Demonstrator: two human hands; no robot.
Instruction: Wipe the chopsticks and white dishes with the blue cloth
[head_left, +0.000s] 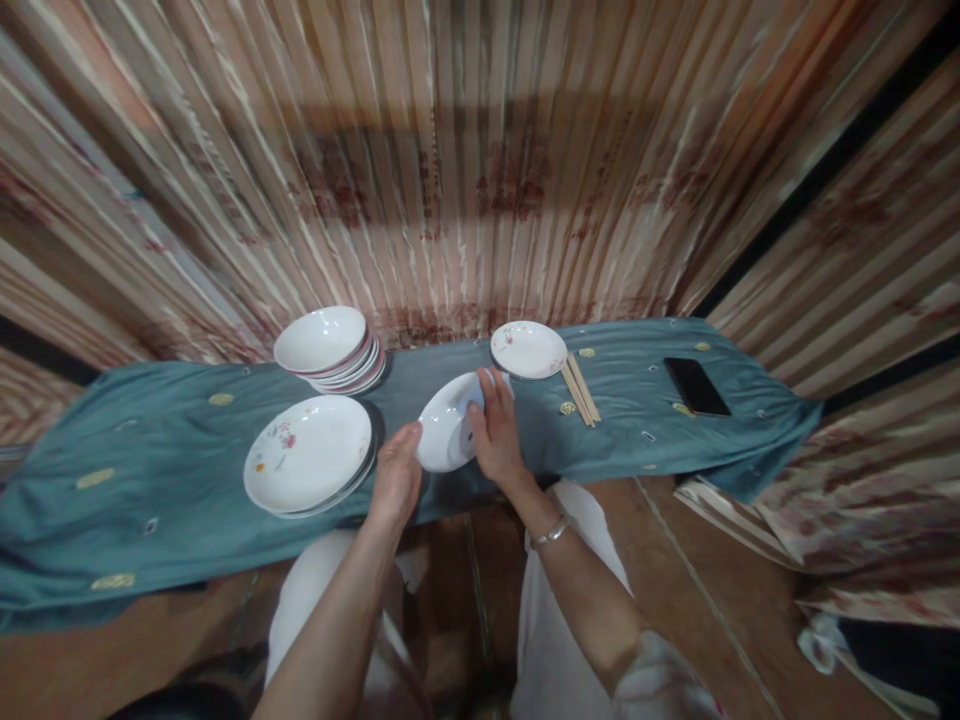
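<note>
Curtains (465,180) hang behind the draped desk (187,460). My left hand (398,475) pinches a bowl (442,425); my curled right hand (496,435) grips it too.

Two bare hands tilt a white bowl (441,430) above a teal cloth (180,470) on my remote feed, the left hand (399,475) gripping one side, the right hand (495,428) the other. I see a stack of bowls (322,342) and a stack of floral plates (307,455) on the left. Ahead lies a smaller plate (529,350), chopsticks (581,390) just beside it, and, farther right, a dark phone (696,387). Patterned curtains (480,200) hang behind.
</note>
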